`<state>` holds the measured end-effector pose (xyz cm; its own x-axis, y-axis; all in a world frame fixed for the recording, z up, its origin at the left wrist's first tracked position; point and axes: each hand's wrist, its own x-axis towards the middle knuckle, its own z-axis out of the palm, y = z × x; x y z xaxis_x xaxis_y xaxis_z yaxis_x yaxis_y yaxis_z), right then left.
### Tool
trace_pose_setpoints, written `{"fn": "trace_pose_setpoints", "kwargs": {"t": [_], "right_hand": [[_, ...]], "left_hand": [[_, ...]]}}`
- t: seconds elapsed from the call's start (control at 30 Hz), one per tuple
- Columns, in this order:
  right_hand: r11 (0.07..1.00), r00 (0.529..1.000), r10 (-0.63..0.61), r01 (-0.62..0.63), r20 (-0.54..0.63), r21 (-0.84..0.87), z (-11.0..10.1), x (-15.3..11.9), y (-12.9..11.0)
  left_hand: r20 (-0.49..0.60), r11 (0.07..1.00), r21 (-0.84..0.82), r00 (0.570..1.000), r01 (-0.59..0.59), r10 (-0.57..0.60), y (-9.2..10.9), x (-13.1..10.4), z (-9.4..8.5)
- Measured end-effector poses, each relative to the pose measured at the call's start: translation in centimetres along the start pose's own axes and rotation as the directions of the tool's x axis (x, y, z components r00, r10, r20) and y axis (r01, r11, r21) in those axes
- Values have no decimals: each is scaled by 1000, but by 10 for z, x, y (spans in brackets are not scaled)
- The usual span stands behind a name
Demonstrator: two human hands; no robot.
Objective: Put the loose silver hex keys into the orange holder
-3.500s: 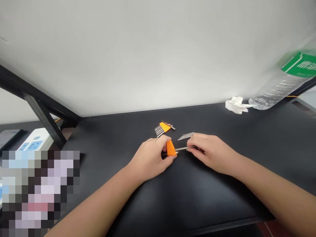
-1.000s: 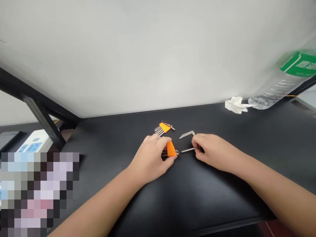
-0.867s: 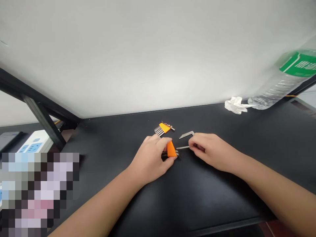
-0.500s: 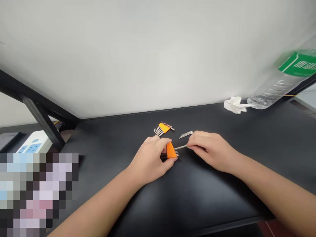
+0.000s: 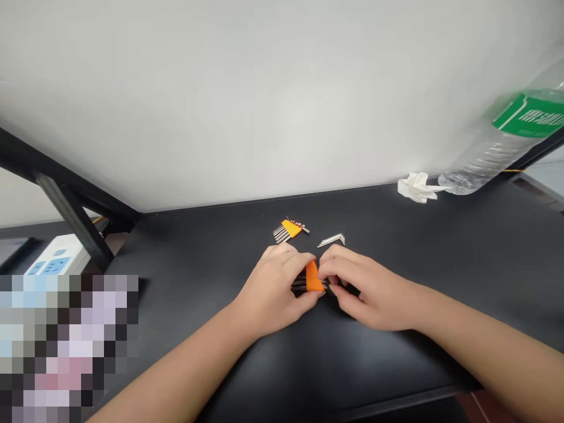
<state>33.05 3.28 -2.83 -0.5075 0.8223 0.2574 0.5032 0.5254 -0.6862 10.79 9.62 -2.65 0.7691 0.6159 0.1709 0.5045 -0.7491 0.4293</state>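
My left hand (image 5: 282,282) is closed around an orange hex key holder (image 5: 313,276), gripping it between thumb and fingers; dark hex keys stick out of its left side under my palm. My right hand (image 5: 363,285) is closed at the holder's right side, its fingertips pinching the end of a hex key (image 5: 325,284) that is mostly hidden by the fingers. Just beyond my hands, several loose silver L-shaped hex keys (image 5: 333,239) lie together. A second orange holder (image 5: 291,228), filled with hex keys, rests farther back to the left.
The black table (image 5: 198,241) meets a pale wall at the back. A crumpled white tissue (image 5: 418,187) and a large clear bottle with a green label (image 5: 526,114) stand at the back right. At the left are a black metal frame (image 5: 74,217) and a white power strip (image 5: 55,258).
My right hand has moved left and slightly nearer, up to the holder. The hex key that spanned the gap between my hands is now mostly hidden. The holder has shifted slightly right.
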Motion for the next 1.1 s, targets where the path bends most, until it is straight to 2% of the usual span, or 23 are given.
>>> {"fn": "trace_pose_setpoints", "kwargs": {"t": [0.1, 0.23, 0.33, 0.43, 0.67, 0.9, 1.0, 1.1], "right_hand": [[999, 997, 40, -42, -59, -31, -1, 2, 8], [944, 969, 131, -187, -209, -273, -11, 1, 38], [900, 965, 147, -221, -217, -376, -16, 0, 56], [891, 972, 143, -209, -187, -404, -15, -1, 62], [855, 970, 158, -228, -185, -467, -13, 1, 59], [790, 924, 368, -368, -101, -491, -16, -1, 35], [817, 920, 388, -371, -55, -442, -16, -2, 30], [877, 939, 344, -332, -29, -346, -17, -1, 28]], "left_hand": [[-1, 1000, 13, 1000, 1, -1, -3, -2, 1], [-51, 999, 26, 998, 38, -37, -12, -4, 3], [-62, 998, 32, 997, 49, -47, -15, -5, 5], [-65, 998, 36, 997, 53, -51, -14, -5, 5], [-62, 998, 15, 996, 60, -59, -11, -4, 2], [-38, 998, 6, 997, 70, -69, -11, -2, 3], [-29, 998, 2, 997, 69, -69, -12, -2, 3], [-18, 997, 2, 997, 74, -74, -12, -1, 4]]}}
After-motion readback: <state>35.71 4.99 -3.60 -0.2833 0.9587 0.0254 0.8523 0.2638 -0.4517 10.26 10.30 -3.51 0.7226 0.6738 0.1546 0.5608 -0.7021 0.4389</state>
